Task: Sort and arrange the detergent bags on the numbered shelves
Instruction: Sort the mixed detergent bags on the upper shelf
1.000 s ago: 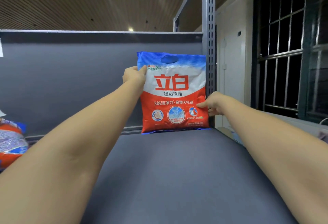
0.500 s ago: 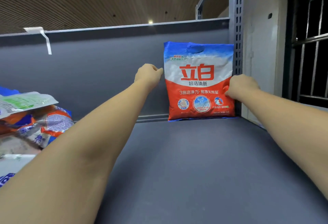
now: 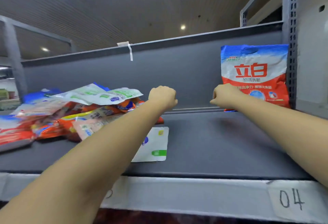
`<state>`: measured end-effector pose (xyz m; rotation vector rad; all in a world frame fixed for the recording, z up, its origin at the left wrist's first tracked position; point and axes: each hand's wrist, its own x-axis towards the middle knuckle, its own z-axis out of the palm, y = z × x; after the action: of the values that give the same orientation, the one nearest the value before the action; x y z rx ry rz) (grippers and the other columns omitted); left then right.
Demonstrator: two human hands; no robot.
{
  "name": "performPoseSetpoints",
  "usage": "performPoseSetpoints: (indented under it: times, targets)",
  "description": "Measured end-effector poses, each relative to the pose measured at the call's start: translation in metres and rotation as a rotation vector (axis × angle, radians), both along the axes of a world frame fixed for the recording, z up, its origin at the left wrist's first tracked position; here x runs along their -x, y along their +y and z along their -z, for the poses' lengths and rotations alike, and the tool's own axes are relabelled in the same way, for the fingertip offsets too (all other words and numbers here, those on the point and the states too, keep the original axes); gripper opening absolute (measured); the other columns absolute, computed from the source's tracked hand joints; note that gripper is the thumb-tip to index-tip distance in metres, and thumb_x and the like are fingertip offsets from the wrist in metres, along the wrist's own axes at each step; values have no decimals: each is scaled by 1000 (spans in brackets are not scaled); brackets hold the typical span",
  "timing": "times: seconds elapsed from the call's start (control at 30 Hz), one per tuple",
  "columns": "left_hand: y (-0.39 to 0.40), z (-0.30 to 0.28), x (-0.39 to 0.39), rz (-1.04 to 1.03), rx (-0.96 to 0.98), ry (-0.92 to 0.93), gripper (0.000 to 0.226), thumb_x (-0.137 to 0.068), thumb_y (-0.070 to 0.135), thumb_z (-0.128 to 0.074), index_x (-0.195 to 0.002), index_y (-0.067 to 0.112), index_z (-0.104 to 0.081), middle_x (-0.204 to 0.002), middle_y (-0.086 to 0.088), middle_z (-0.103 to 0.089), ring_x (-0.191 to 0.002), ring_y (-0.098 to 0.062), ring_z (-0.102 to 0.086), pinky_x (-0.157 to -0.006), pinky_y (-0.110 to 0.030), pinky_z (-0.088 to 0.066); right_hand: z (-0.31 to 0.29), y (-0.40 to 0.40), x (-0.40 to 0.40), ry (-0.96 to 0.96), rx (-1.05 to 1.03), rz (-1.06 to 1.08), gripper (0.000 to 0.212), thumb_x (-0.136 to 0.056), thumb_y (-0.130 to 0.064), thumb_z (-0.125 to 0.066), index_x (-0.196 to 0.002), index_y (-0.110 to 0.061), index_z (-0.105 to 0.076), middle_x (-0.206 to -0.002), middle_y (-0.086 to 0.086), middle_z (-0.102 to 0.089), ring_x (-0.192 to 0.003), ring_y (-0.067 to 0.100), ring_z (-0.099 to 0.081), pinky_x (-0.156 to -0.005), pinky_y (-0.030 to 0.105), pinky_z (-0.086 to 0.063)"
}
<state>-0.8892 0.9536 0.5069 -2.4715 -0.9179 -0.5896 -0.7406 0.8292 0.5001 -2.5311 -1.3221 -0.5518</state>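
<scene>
On the shelf (image 3: 221, 143), detergent bag (image 3: 253, 74) upright, seemingly unheld.

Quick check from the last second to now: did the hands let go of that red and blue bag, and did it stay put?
Yes. Both hands came off the red and blue detergent bag and drew back: the left hand and right hand now hang curled and hold nothing. The bag stays upright in the shelf's back right corner, against the post.

Grey shelf (image 3: 221, 145), front edge marked 04 at the right. Upright at the back right corner stands a red, white and blue detergent bag (image 3: 255, 74). At the left, a jumbled heap of bags (image 3: 71, 113); just in front, one white pouch (image 3: 156, 145) lying flat.
</scene>
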Motion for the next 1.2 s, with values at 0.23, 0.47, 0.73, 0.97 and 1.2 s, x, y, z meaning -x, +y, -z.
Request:
performPoseSetpoints:
  times: [0.23,0.47,0.73,0.97,1.2]
  targets:
    - [45,-12,147,-84,-120,-19,33,-96,32,-41,-112,13,-64,-114,-8,-63,-106,-30,-55,-73,-31,-36,7,71,142,221,-44,-230,30,-89,-25,-54,-106,-5,-69,-98,11,-69,-90,25,-61,-67,27,-46]
    - [94,-10,235,-55,42,-76,27,-92,29,-44,-107,22,-65,-116,-2,-63,-104,-25,-57,-81,-33,-48,6,118,206,241,-77,-211,29,-87,-20,-57,-111,-4,-64,-111,11,-66,-99,24,-60,-74,29,-46]
    - [121,1,251,-25,-104,-96,34,-92,30,-48,-123,24,-57,-123,-1,-56,-117,-22,-47,-87,-35,-41,-1,151,214,37,-139,-145,19,-89,-10,-51,-107,-6,-58,-100,11,-64,-75,21,-52,-63,33,-48]
    - [135,-3,240,-76,-131,-155,33,-93,31,-46,-124,24,-55,-124,-1,-55,-115,-23,-47,-86,-35,-39,-6,174,204,-17,-146,-156,19,-91,-11,-51,-110,-6,-51,-95,7,-51,-78,21,-48,-53,27,-35]
    - [131,2,238,-35,-112,-192,33,-92,28,-49,-125,24,-55,-126,0,-55,-119,-23,-45,-88,-37,-41,0,167,169,206,9,-210,47,-86,-47,-59,-103,-4,-59,-85,6,-57,-81,23,-54,-67,29,-47]
